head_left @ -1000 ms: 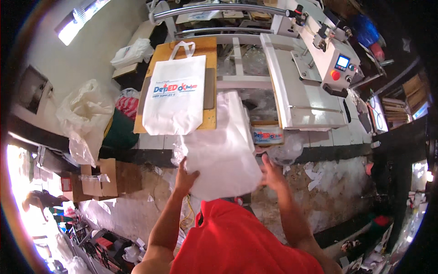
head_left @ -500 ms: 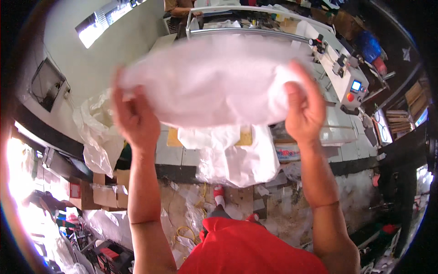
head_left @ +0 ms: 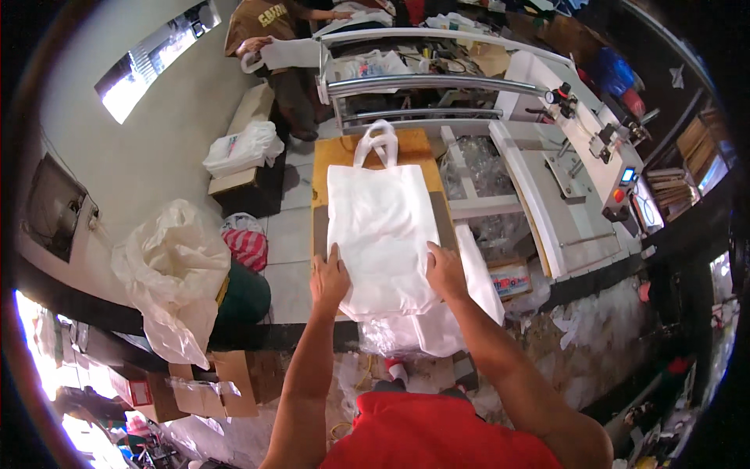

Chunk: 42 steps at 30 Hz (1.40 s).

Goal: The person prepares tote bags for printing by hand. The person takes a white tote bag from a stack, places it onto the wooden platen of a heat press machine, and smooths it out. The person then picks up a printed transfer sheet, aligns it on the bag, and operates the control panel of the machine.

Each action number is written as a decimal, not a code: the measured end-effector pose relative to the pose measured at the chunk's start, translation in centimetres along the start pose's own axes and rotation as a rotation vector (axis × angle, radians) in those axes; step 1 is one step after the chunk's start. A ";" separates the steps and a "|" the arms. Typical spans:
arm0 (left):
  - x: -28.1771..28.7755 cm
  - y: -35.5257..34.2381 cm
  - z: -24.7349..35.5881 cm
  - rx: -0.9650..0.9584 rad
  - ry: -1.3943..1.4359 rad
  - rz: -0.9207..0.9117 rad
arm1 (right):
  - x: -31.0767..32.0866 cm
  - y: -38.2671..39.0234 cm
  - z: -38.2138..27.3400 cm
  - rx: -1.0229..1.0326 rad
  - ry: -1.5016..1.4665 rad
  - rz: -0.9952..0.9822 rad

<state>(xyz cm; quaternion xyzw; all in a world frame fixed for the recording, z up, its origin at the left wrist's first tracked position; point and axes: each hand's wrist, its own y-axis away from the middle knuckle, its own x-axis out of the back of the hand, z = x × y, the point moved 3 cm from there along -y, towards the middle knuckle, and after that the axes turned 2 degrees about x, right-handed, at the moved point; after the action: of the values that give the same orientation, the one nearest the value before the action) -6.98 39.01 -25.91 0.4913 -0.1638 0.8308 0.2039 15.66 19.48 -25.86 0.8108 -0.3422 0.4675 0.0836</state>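
Note:
A white fabric tote bag point(head_left: 383, 227) lies flat on a yellow-brown board point(head_left: 326, 152), its looped handles pointing away from me. My left hand point(head_left: 330, 280) rests at the bag's left edge, fingers apart and index finger stretched forward. At the right edge, my right hand point(head_left: 445, 272) touches the fabric with its fingers also spread. More white fabric point(head_left: 483, 293) hangs beneath and to the right of the bag, over the near edge. Crumpled clear plastic point(head_left: 383, 334) shows under the bag's bottom.
Right of the board stands a white press-like machine point(head_left: 562, 187) with a small screen and red button. Metal rollers point(head_left: 437, 83) span the back. A stack of white bags point(head_left: 244, 148) sits at left, near a plastic-lined green bin point(head_left: 244, 293). Another person point(head_left: 269, 31) handles white material.
The white bag, held up and blurred between my hands before, now lies flat on the board. My hands have come down and nearer together, and their fingers have loosened.

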 end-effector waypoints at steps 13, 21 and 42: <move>0.4 1.0 -1.1 -0.212 0.108 0.304 | -0.3 1.1 -0.7 0.065 0.007 0.254; 1.6 -9.8 3.8 -0.376 -0.032 0.093 | 0.3 -2.5 -5.3 0.282 0.156 0.004; -1.7 27.8 -22.9 -0.028 -0.900 0.060 | 1.9 10.6 36.5 -0.422 0.011 0.017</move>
<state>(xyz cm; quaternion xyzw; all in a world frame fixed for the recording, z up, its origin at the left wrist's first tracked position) -37.37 25.51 -40.02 0.7959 -0.2614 0.5378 0.0950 35.11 -6.04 -46.27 0.7698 -0.4389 0.3906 0.2494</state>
